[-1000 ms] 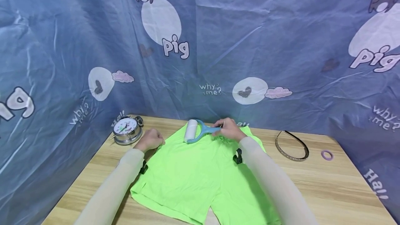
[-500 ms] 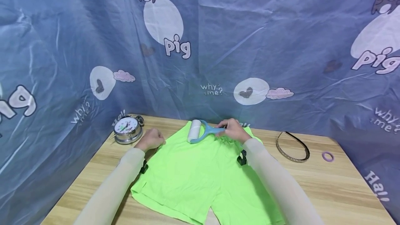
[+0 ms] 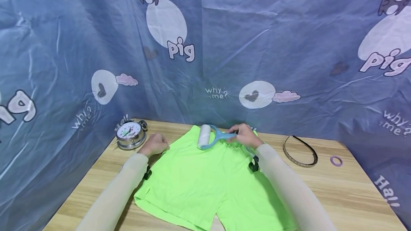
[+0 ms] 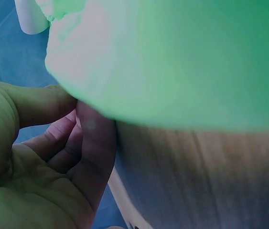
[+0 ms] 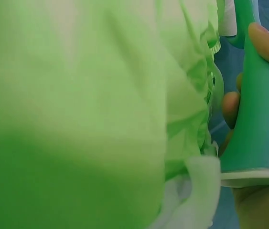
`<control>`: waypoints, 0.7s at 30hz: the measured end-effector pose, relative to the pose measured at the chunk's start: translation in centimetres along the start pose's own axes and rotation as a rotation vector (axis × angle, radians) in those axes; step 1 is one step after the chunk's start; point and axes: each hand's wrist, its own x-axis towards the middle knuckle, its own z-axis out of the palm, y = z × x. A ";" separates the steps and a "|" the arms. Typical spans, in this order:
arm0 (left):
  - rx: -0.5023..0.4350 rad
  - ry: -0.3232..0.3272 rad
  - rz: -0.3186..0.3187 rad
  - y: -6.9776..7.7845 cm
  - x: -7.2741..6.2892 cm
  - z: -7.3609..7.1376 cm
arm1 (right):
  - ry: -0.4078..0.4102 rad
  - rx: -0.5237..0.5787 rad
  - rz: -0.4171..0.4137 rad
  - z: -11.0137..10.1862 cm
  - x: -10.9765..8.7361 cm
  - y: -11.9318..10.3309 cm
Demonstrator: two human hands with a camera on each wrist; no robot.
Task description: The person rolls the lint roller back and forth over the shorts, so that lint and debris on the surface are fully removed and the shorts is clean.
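Note:
Bright green shorts point(image 3: 189, 174) lie spread flat on the table, with a gathered waistband along the far side. At their left edge, my left hand point(image 3: 155, 144) pinches the fabric between thumb and forefinger, as the left wrist view shows up close. My right hand point(image 3: 244, 135) grips the blue handle point(image 5: 263, 105) of a lint roller, its fingers curled round it. The lint roller's white roll point(image 3: 204, 137) points left and overlaps the shorts near the waistband. Part of the handle is hidden behind the right hand in the head view.
A twin-bell alarm clock point(image 3: 130, 134) stands left of the left hand, near the table's back left corner. Toward the right lie a headband point(image 3: 300, 162) and a small purple ring point(image 3: 336, 161). A blue printed curtain point(image 3: 221, 63) hangs behind the wooden table point(image 3: 346, 191).
My right hand has moved the lint roller a little to the right along the waistband. The left hand keeps its place at the shorts' left edge.

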 end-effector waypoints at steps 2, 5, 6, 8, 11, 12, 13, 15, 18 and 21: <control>-0.001 -0.004 0.002 -0.1 0.0 0.0 | -0.006 0.001 0.006 -0.3 -0.1 0.2; 0.000 -0.009 0.007 -0.1 0.0 -0.1 | -0.001 -0.015 0.007 -0.7 -0.3 0.6; 0.003 -0.008 0.013 -0.2 0.0 -0.1 | 0.005 -0.025 0.007 -0.8 -0.4 0.7; 0.001 -0.010 0.013 -0.1 0.0 -0.2 | 0.019 -0.050 0.000 -1.1 -0.6 0.9; 0.003 -0.008 0.018 -0.1 0.0 -0.2 | 0.029 -0.052 0.002 -1.6 -0.9 1.1; 0.001 -0.007 0.017 -0.2 0.0 -0.2 | 0.030 -0.057 0.000 -1.7 -1.0 1.2; -0.001 -0.007 0.010 -0.2 0.0 -0.2 | 0.028 -0.055 -0.002 -1.8 -1.1 1.3; 0.001 -0.002 0.012 -0.2 0.0 -0.1 | 0.028 -0.062 -0.005 -2.2 -1.4 1.5; 0.005 -0.003 0.015 -0.2 0.1 0.0 | 0.027 -0.089 -0.019 -2.8 -1.7 1.8; 0.012 -0.009 0.024 -0.2 0.0 -0.1 | 0.027 -0.107 -0.009 -3.4 -1.8 2.2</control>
